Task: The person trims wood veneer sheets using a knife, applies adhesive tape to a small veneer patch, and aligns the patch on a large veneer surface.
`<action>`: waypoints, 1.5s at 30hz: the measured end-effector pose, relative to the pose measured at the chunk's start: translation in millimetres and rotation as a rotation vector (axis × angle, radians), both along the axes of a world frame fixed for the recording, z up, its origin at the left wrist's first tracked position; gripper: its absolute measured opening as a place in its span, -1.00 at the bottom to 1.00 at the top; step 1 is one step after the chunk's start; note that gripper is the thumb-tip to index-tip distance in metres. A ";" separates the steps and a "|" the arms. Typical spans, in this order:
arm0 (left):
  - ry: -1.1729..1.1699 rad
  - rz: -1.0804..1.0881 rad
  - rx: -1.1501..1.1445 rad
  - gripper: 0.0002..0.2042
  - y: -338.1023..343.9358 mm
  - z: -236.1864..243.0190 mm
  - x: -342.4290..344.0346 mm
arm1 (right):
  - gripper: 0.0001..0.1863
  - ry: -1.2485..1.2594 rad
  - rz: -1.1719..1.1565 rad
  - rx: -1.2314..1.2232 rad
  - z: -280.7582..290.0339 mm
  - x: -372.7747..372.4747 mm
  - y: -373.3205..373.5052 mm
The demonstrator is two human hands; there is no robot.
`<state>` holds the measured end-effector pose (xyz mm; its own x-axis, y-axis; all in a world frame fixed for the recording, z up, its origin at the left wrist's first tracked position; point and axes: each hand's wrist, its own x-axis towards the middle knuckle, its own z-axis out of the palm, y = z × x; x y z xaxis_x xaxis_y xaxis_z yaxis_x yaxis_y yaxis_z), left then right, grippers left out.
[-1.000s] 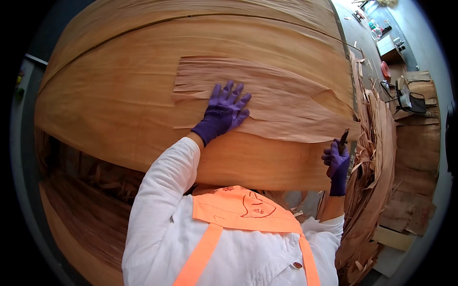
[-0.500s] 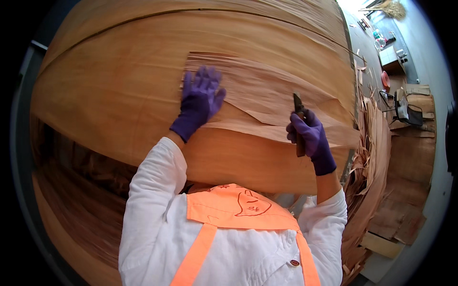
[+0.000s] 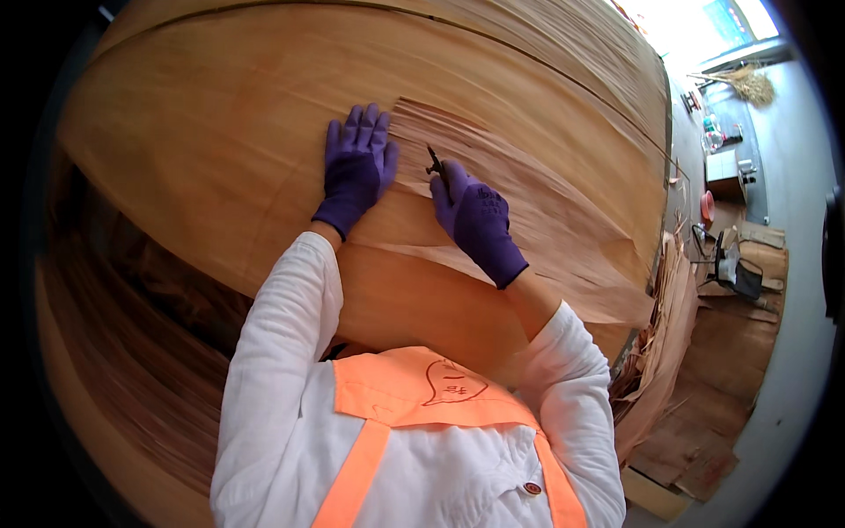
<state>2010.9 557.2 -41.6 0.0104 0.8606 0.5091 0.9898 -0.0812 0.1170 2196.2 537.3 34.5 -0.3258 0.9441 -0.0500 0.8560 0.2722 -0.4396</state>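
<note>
My left hand [image 3: 357,172], in a purple glove, lies flat with fingers stretched on the broad pale-orange wood veneer sheet [image 3: 238,132], at the left end of a pinkish strip of veneer [image 3: 554,211] that has ragged, split edges. My right hand [image 3: 471,216], also gloved in purple, grips a dark knife [image 3: 433,159] whose blade points up toward that strip's left end, just right of my left fingers. The knife's handle is mostly hidden inside the hand.
Torn veneer scraps [image 3: 656,352] hang along the sheet's right edge, and more layers [image 3: 132,370] lie below at the left. Beyond at the right are a chair [image 3: 739,277], a pink basin [image 3: 707,205], a box [image 3: 723,176], a straw broom [image 3: 750,86] and flattened brown sheets [image 3: 722,370] on the floor.
My right hand has brought the knife from the right edge leftward and upward, close to my left hand. My left hand has shifted left and up to the strip's end.
</note>
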 end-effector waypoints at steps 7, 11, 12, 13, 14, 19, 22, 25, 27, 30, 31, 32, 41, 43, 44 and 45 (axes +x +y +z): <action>-0.052 0.006 -0.008 -0.56 -4.2 12.9 -0.1 | -0.67 0.730 -0.245 -0.654 7.4 -17.2 21.0; -0.072 -0.026 0.004 -0.57 -3.8 10.9 -2.1 | -0.72 0.831 -0.332 -0.797 16.1 -24.4 22.7; -0.067 -0.030 -0.016 -0.57 -3.5 9.6 -2.5 | -0.72 0.821 -0.303 -0.763 12.7 -24.2 23.6; -0.069 -0.031 -0.024 -0.57 -3.7 11.1 -2.6 | -0.72 0.814 -0.277 -0.730 6.5 -23.4 24.7; -0.070 -0.032 -0.031 -0.57 -3.9 13.4 -2.5 | -0.72 0.806 -0.252 -0.697 2.4 -22.8 26.1; -0.086 -0.031 -0.043 -0.57 -4.2 11.8 -3.1 | -0.77 -0.096 0.016 -0.074 2.5 -40.6 30.1; -0.111 -0.039 -0.034 -0.58 -4.8 11.2 -4.1 | -0.79 -0.149 0.071 0.043 -2.8 -48.3 33.7; -0.126 -0.052 -0.012 -0.60 -4.5 11.7 -4.5 | -0.82 -0.211 0.093 0.035 -2.5 -55.0 37.6; -0.125 -0.056 -0.010 -0.60 -4.6 11.9 -4.4 | -0.83 -0.255 0.102 0.019 0.2 -59.5 39.0; -0.102 -0.044 -0.021 -0.59 -3.8 8.7 -4.2 | -0.84 -0.279 0.120 0.051 -2.1 -62.9 39.9; -0.095 -0.039 -0.020 -0.59 -3.5 8.0 -3.3 | -0.85 -0.290 0.126 0.075 -4.6 -62.0 41.0; -0.089 -0.035 -0.020 -0.59 -3.1 7.5 -2.5 | -0.85 -0.302 0.130 0.098 -7.2 -60.7 42.0; -0.070 -0.023 -0.045 -0.58 -0.6 5.0 -3.7 | -0.84 -0.392 0.226 0.053 2.0 -43.4 33.4; -0.073 -0.022 -0.049 -0.57 -1.3 6.4 -2.8 | -0.83 -0.385 0.227 0.013 4.3 -31.3 25.8; -0.074 -0.023 -0.054 -0.57 -1.7 7.5 -2.4 | -0.83 -0.381 0.227 -0.007 5.2 -23.9 21.3; -0.075 -0.025 -0.060 -0.56 -2.1 7.9 -1.7 | -0.83 -0.387 0.230 -0.014 4.4 -14.6 15.7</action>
<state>2009.2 555.1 -33.7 -0.0039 0.8896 0.4567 0.9759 -0.0962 0.1958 2181.7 553.0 38.9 -0.4818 0.8478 -0.2216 0.8761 0.4709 -0.1036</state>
